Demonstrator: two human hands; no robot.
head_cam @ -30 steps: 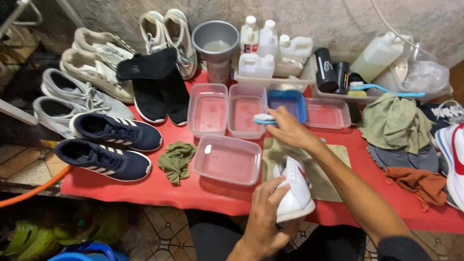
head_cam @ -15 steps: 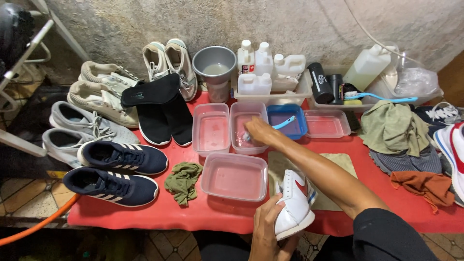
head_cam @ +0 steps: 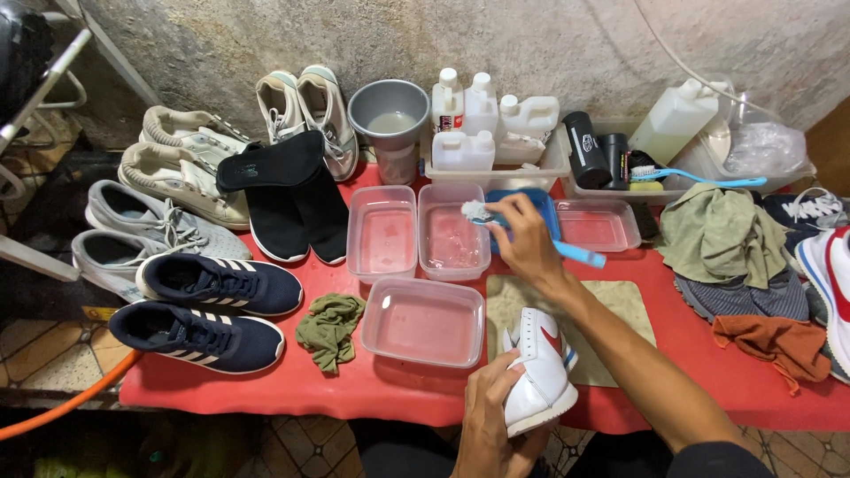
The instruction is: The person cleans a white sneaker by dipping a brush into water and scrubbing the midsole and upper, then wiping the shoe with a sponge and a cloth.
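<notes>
Brush (head_cam: 531,237) sits gripped in your right hand (head_cam: 524,243) at twelve o'clock of the white sneaker (head_cam: 538,372), which your left hand (head_cam: 489,416) clasps.

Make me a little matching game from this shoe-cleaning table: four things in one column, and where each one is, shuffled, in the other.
Things:
1. white sneaker
2. blue brush
3. green rag
4. grey bucket

Places:
A. at the back by the wall
B. in the left hand, at the table's near edge
C. on the red table, beside the navy shoes
D. in the right hand, over a clear tub

Pairs: 1-B, 2-D, 3-C, 4-A
</notes>
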